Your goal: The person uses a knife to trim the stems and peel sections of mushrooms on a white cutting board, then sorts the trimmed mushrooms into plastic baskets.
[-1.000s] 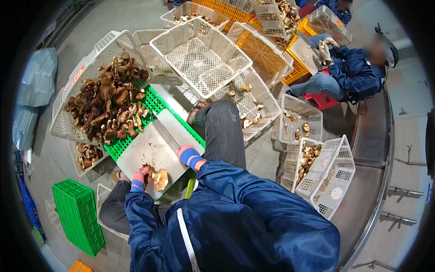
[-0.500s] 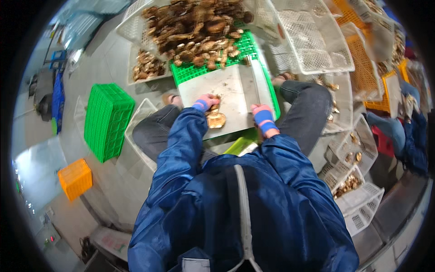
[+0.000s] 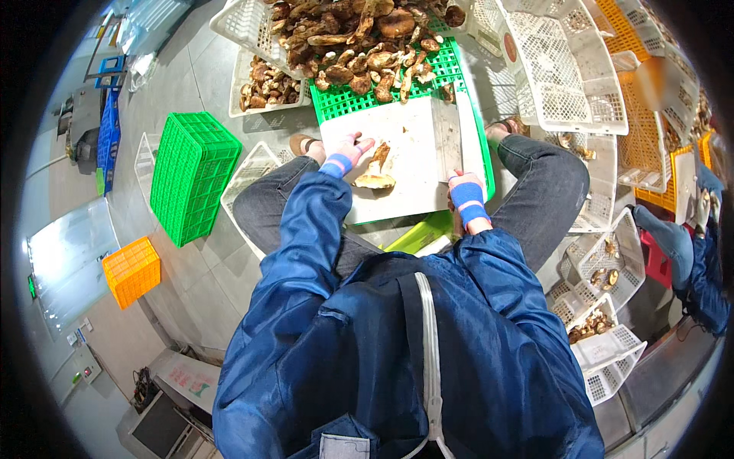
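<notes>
Since the earlier frame, the left hand (image 3: 346,150) has let go of the mushroom (image 3: 375,178), which then hung in its pinch by the stem and now lies on the board (image 3: 413,193). The knife (image 3: 446,138) has rolled over, so its broad face shows instead of a narrow strip, and the whole view has turned slightly.

The left hand's fingers are loosely parted, tips just beside the stem; whether one brushes it I cannot tell. The right hand (image 3: 465,191) is curled round the knife's handle, the blade reaching away from the body along the board's right part, well apart from the mushroom. The mushroom rests on the near half, left of the middle, cap toward the person, stem pointing away and a little right.

The step in hand looks like settling the mushroom for the blade. To do it well, the left hand should take the cap end or mid-stem and curl its fingertips back, because at present they sit close to the stem's far end. The blade is best brought in from the right, low and level, with a short, light draw; a soft cap would probably tear under heavy pressure. Working toward the board's middle would keep the edge off the right knee (image 3: 562,168) and clear of the heap (image 3: 367,42) beyond.
</notes>
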A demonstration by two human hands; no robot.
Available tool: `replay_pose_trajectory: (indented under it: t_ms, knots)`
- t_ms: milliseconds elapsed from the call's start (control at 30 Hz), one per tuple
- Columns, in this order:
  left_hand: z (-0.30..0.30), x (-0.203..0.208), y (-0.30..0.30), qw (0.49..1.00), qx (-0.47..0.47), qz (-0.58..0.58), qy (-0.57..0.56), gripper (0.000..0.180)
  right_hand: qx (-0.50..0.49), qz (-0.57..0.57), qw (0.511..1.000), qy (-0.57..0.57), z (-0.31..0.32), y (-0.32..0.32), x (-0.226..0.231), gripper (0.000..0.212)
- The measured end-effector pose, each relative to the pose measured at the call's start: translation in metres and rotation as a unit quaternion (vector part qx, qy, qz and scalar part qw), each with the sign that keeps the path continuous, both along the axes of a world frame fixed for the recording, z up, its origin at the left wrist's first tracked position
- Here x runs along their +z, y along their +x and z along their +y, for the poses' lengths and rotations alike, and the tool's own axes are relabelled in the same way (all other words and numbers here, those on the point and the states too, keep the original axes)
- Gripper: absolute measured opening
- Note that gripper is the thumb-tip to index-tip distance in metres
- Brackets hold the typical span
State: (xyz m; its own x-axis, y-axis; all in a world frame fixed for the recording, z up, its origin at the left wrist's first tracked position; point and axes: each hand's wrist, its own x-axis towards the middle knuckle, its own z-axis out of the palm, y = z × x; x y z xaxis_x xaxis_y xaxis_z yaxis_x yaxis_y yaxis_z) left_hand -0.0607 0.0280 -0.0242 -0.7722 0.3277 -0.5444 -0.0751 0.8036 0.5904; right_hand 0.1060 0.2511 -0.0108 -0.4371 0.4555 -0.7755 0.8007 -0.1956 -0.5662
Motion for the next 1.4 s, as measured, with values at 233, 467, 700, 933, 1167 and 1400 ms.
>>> replay_pose_trajectory:
  t_ms: [233, 467, 700, 933, 1167, 1400]
  knots:
    - [-0.016, -0.014, 0.044, 0.996, -0.034, -0.061, -0.059, 0.059, -0.011, -0.004, 1.000, -0.012, 0.004, -0.004, 0.007, 0.030]
    - [0.056, 0.027, 0.009, 0.976, -0.035, -0.185, -0.109, 0.046, -0.110, 0.030, 0.988, -0.103, 0.010, 0.005, -0.005, 0.033]
    - [0.023, -0.003, 0.013, 0.982, 0.043, -0.183, -0.003, 0.048, -0.092, 0.028, 0.989, -0.110, 0.003, 0.002, -0.014, 0.034]
    - [0.011, -0.004, 0.043, 0.908, 0.264, -0.270, 0.179, 0.029, 0.063, 0.006, 0.994, 0.092, -0.001, -0.002, -0.011, 0.030]
    - [0.031, 0.001, 0.057, 0.847, 0.405, -0.287, 0.192, 0.021, 0.197, 0.002, 0.965, 0.172, 0.001, -0.006, -0.005, 0.039]
    - [0.034, 0.011, 0.057, 0.800, 0.451, -0.205, 0.339, 0.032, 0.096, 0.014, 0.994, 0.055, 0.000, -0.003, 0.007, 0.031]
